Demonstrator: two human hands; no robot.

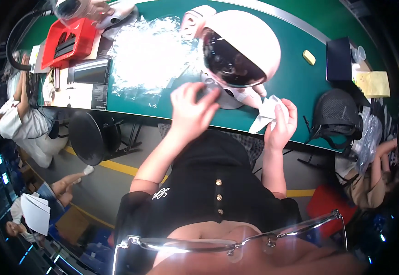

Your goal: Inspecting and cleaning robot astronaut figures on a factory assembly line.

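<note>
In the head view, a white figure (250,39), round-headed with a glossy dark visor, is on the green table (300,85). The left hand (192,107) is near it, bent but unclenched; the right hand (280,124) pinches a white cloth (266,110).

The head camera is riding on the wearer's head as the left one of a side-by-side pair, and is looking steeply down through a wide fisheye lens; the glasses (185,245) are looming nearest, along the lower edge; the black top (192,197) is filling the lower middle; the left hand (192,107) and right hand (282,120) are showing farther out; the green table (298,80) is curving across the upper part; other people (25,123) are appearing small toward the rim.
</note>
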